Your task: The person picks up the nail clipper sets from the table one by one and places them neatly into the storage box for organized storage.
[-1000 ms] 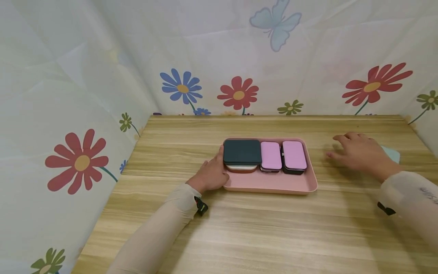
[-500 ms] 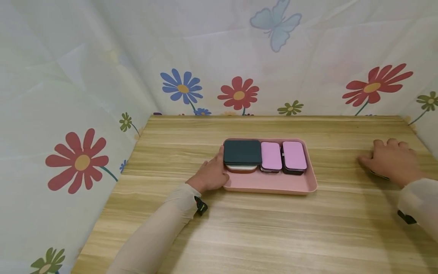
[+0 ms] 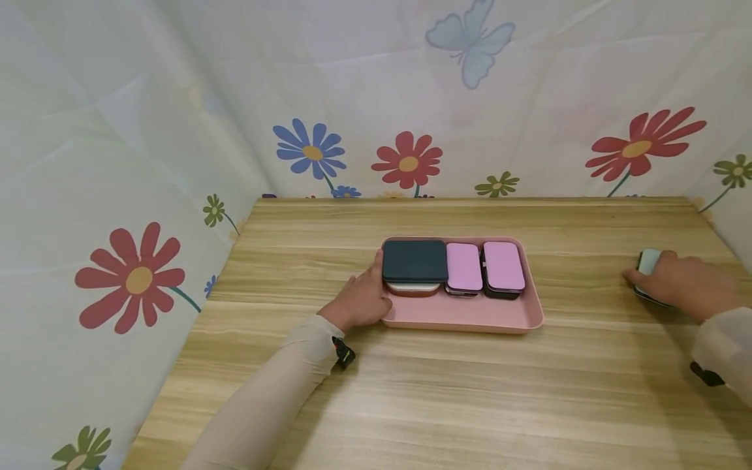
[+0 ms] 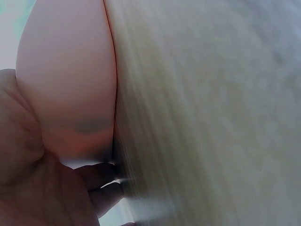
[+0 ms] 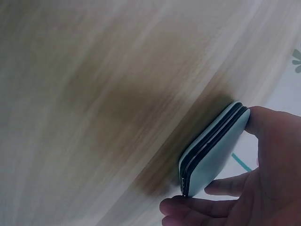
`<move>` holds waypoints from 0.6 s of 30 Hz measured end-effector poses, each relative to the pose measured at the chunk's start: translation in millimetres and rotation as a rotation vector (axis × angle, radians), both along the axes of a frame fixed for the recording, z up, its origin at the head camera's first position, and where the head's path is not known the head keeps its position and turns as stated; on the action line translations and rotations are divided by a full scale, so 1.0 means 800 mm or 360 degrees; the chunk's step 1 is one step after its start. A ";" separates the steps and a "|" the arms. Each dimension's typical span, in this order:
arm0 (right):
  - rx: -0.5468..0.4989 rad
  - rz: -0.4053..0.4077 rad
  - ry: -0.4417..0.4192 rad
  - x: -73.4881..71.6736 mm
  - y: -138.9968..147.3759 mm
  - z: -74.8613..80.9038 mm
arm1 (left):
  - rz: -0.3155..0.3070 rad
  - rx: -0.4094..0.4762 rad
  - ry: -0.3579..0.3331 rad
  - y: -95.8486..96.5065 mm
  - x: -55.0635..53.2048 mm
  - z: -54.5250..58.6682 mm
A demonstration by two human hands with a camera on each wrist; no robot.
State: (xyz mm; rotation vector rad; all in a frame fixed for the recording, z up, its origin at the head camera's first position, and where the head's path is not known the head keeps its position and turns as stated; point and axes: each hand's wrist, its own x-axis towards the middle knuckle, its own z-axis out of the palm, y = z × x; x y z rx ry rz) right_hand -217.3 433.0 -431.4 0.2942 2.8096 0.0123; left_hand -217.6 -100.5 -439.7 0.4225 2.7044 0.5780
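Observation:
My right hand (image 3: 690, 282) pinches a mint-coloured folding compact (image 3: 649, 262) at the right side of the table. In the right wrist view the compact (image 5: 217, 155) stands on edge between thumb and fingers, showing dark rims and a small hinge. My left hand (image 3: 360, 300) holds the left end of a pink tray (image 3: 458, 317), with the thumb at its near corner and a finger along its side. The left wrist view shows the tray's outer wall (image 4: 70, 70) against the palm. Inside the tray lie a dark green case (image 3: 414, 261) and two pink cases (image 3: 464, 266).
Under the dark green case are a white and a brown rounded piece (image 3: 414, 290). More dark pieces lie beneath the pink cases. The wooden table (image 3: 470, 391) meets a flower-printed cloth (image 3: 529, 98) at its back and left edges.
My right hand has moved right, away from the tray's side, onto the mint compact. It now grips the compact and has turned it slightly. The left hand and tray have stayed still.

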 end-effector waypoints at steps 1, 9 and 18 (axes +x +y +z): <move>-0.0005 -0.0003 0.0002 -0.001 0.000 -0.001 | 0.0002 0.0001 -0.0006 0.000 0.000 0.000; -0.0099 0.0171 0.0066 -0.004 0.008 -0.004 | 0.0001 0.0018 -0.0008 -0.001 -0.001 -0.001; -0.0159 0.0295 0.0010 -0.006 0.004 0.005 | 0.0002 0.0035 -0.0002 -0.001 0.000 0.000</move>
